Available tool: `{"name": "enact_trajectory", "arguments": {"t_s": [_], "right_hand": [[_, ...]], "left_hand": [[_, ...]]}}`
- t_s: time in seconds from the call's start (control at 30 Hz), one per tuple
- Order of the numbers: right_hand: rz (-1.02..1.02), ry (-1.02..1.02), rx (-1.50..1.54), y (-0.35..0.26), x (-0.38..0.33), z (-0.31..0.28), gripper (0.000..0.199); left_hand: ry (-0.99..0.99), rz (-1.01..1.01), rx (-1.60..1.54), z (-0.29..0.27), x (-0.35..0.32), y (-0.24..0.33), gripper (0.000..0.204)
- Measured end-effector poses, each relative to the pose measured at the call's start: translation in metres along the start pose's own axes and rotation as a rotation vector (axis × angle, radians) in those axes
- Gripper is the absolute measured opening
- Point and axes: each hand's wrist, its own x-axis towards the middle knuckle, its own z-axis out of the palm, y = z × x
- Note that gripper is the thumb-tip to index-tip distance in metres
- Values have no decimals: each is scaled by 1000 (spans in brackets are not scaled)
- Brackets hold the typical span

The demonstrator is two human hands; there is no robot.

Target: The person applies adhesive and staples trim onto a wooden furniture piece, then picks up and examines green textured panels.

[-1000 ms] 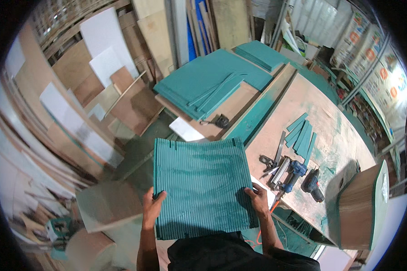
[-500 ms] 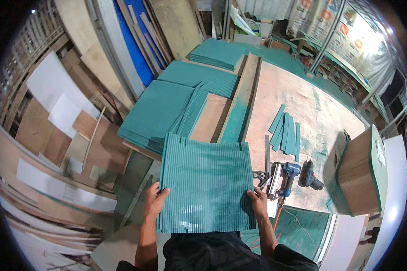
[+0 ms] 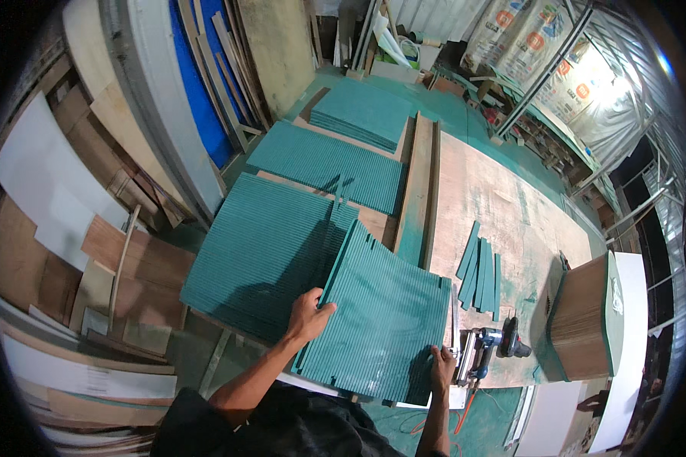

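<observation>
A green ribbed panel [image 3: 381,312] is held between my two hands, tilted, over the near edge of the workbench. My left hand [image 3: 310,316] grips its left edge, thumb on the top face and fingers curled beneath. On the opposite edge, near the lower right corner, my right hand [image 3: 442,368] pinches the panel. Beyond the left hand lies a stack of similar green ribbed panels [image 3: 259,236], partly shaded. A nail gun [image 3: 476,356] rests on the bench just right of my right hand.
More green panels [image 3: 335,164] and a further green stack [image 3: 362,114] lie toward the back. A long wooden channel [image 3: 418,183] divides them from the plywood bench top [image 3: 526,221]. Thin green strips [image 3: 479,266], a cordless drill [image 3: 514,339] and a curved wooden box [image 3: 583,316] sit rightward. Boards [image 3: 46,183] lean left.
The panel has moved rightward and turned clockwise, its left edge now beside the stack. Both hands stay on it; my left hand has swung right and forward.
</observation>
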Motion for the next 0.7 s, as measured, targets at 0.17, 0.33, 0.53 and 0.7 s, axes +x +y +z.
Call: {"name": "enact_trajectory", "arguments": {"t_s": [0.17, 0.33, 0.53, 0.7], "right_hand": [[66, 4, 179, -35, 19, 29, 24], [143, 102, -22, -68, 59, 44, 28], [-61, -15, -109, -61, 175, 12, 28], [160, -97, -139, 30, 269, -67, 69]], "left_hand": [[-80, 25, 7, -24, 67, 16, 27], [-164, -54, 43, -9, 123, 31, 26], [46, 28, 156, 82, 161, -31, 54], [-135, -26, 433, 125, 141, -29, 43]]}}
